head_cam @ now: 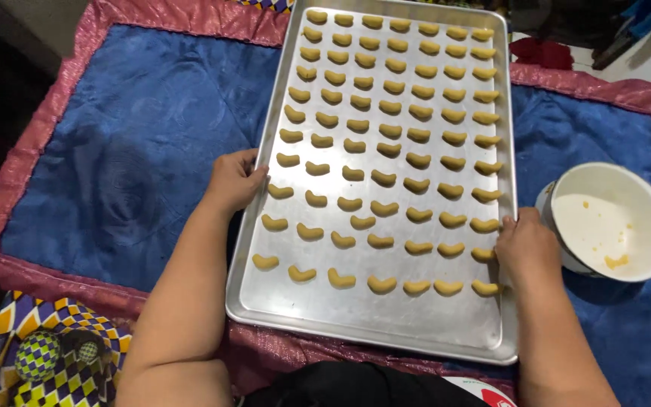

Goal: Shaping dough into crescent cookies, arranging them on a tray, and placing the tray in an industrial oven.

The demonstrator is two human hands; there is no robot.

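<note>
The left hand has its fingers curled over the left rim of the tray, grasping it about halfway along that edge. The right hand clasps the opposite rim lower down, its fingers hooked over the edge beside the last pieces in the near rows. So the tray sits between the two hands, held at both long sides, and reaches away from the person toward the top of the view.

The tray is a shiny metal sheet, lying flat on a blue mat with a pink border. Rows of small curved dough pieces, pale yellow, fill it from the far end down to near the front, where a bare strip of metal remains.

Just right of the right hand, near the tray's edge, stands a white bowl with a few yellow crumbs inside. A patterned cloth in yellow, purple and white lies at the lower left, beyond the border.
</note>
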